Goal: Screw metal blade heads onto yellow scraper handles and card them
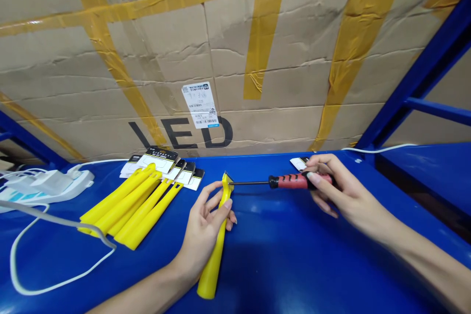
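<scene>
Left hand (pixel 209 223): fingers curled round the slim yellow plastic-handled tool with a small metal head (pixel 217 250), gripping it just below the head. Right hand (pixel 346 189): thumb and fingers closed on the red-and-black handle of a dark-shafted screwdriver (pixel 274 182).

Surroundings, by size: a large brown cardboard box with yellow tape (pixel 312 34) stands behind the blue table (pixel 294 260). At left on the table lie several similar yellow handles in an overlapping fan (pixel 128 203), with black-and-white cards (pixel 160 161) at their far ends, and a white power strip with plugs (pixel 68 184).

Work status: the yellow tool is held over the table, between the screwdriver and the fan, head pointing away from the person. The screwdriver tip meets the side of that head, so this piece appears partway through screw work. Tightness of any screw cannot be determined. Withdrawal of the screwdriver remains outstanding.

Smallest item: a black-and-white card (pixel 297 163) lies just beyond the right fingers. Whether it belongs to the held piece cannot be told.
</scene>
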A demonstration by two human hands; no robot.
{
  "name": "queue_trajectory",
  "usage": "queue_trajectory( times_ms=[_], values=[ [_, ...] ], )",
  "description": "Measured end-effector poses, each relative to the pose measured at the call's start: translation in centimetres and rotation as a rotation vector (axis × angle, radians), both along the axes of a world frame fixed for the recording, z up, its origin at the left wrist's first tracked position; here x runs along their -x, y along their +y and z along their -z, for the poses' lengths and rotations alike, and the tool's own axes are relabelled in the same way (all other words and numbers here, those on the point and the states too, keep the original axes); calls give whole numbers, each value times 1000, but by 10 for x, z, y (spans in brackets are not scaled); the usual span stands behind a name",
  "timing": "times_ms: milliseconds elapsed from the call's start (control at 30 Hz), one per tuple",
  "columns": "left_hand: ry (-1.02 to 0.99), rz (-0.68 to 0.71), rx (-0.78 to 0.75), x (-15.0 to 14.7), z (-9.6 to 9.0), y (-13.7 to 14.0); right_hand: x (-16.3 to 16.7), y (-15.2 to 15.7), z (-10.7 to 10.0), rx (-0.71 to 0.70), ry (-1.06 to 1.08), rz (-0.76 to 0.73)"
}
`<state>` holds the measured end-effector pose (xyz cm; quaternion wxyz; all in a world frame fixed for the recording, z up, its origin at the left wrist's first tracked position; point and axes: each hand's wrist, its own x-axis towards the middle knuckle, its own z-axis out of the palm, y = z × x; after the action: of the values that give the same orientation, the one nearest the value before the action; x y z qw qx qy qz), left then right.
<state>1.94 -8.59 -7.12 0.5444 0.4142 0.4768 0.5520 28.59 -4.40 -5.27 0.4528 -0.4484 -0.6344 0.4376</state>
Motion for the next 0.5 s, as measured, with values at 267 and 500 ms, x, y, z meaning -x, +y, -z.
queue_trajectory(
  times_ms=[267,500],
  values=[
    [10,-18,-9,2,2,0,1,-1,-1,60,116,-106],
    [4,4,-1,0,3,-3,2,-2,1,3,-84,105]
  ],
)
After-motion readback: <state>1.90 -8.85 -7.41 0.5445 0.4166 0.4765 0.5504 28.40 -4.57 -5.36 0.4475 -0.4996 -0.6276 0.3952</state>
